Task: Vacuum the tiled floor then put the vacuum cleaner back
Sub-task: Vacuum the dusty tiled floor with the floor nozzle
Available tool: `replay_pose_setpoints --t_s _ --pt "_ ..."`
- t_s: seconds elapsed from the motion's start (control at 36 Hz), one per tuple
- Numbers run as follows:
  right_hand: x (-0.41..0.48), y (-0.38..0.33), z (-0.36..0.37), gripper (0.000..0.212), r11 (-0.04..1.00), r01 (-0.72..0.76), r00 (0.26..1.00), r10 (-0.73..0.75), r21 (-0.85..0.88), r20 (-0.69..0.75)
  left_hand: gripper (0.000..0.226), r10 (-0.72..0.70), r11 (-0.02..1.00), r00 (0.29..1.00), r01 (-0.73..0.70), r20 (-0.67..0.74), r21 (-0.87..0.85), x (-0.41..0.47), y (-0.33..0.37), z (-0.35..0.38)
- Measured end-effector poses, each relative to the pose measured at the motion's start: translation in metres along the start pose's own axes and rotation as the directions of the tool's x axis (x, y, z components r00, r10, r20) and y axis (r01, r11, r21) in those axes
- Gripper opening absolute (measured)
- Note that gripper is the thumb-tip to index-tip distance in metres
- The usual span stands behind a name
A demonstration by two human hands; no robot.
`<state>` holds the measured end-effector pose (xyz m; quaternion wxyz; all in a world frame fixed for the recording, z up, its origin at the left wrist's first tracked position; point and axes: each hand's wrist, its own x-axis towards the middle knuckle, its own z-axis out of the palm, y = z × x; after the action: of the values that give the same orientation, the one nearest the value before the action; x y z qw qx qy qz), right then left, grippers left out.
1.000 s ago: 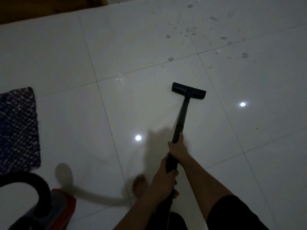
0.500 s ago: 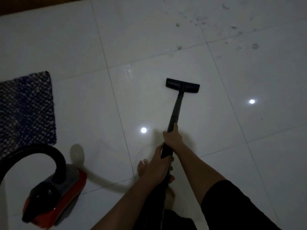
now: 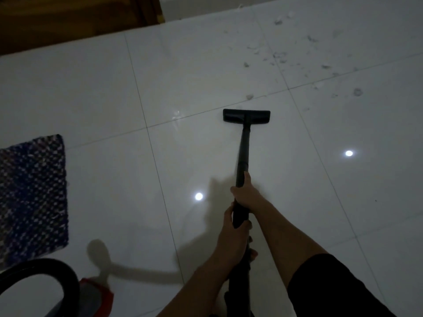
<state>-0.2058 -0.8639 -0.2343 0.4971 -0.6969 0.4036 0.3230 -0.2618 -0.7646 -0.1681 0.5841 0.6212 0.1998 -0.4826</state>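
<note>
Black short sleeve [image 3: 332, 287] on right upper arm — plain fabric; left hand [image 3: 233, 239], right hand [image 3: 246, 195] bare.

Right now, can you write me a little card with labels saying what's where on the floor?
floor head: flat on the white tiles, just short of the dirt
dirt: grey bits scattered further ahead, to the right
right hand: grips the black tube, higher up
left hand: grips the tube below it
vacuum body: red, bottom left, hose looping up
mat: dark speckled, at the left edge

Dim, soft frame; two glare spots [image 3: 348, 153] on tiles [image 3: 96, 92]
</note>
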Motion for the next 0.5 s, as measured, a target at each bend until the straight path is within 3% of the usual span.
replay_pose_setpoints --t_s 0.5 --pt "0.106 -0.077 -0.111 0.079 0.991 0.042 0.998 -0.037 -0.128 0.042 0.054 -0.012 0.994 0.999 0.007 -0.039 -0.11 0.115 0.101 0.068"
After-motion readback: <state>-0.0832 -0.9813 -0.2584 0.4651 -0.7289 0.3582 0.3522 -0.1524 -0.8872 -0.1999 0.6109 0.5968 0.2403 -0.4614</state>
